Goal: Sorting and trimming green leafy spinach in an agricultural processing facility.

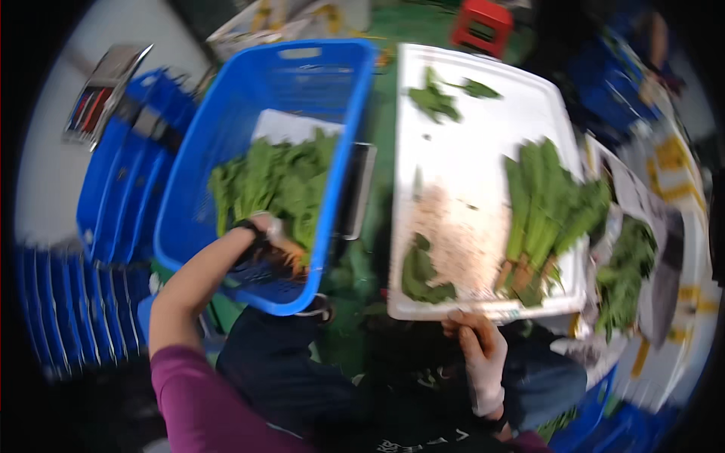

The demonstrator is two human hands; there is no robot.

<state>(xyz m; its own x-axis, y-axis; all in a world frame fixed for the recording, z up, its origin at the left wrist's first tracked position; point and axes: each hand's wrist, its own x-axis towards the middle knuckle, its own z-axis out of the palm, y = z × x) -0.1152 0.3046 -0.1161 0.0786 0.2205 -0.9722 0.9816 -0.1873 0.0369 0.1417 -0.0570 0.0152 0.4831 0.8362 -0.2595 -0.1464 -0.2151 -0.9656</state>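
Note:
My left hand [270, 226], in a pale glove with a black band at the wrist, reaches into a blue plastic crate [168, 204]. It is at the root end of leafy greens [279, 177] lying inside, and blur smears its fingers among orange-brown roots. My right hand [483, 351], its glove leaving soiled fingertips bare, is at the near rim of a white foam tray [472, 140]. Its fingers are loosely bent, with the thumb apart and nothing visible between them. Several leafy stalks with roots [540, 211] lie on the tray's right side, and loose leaves [423, 275] lie at its near left.
Soil is scattered across the tray. More greens [627, 264] lie in a lined container at the right. Blue crates [121, 181] stand on the left, and a red stool [483, 26] is at the back. White foam boxes with yellow tape [683, 219] line the right side.

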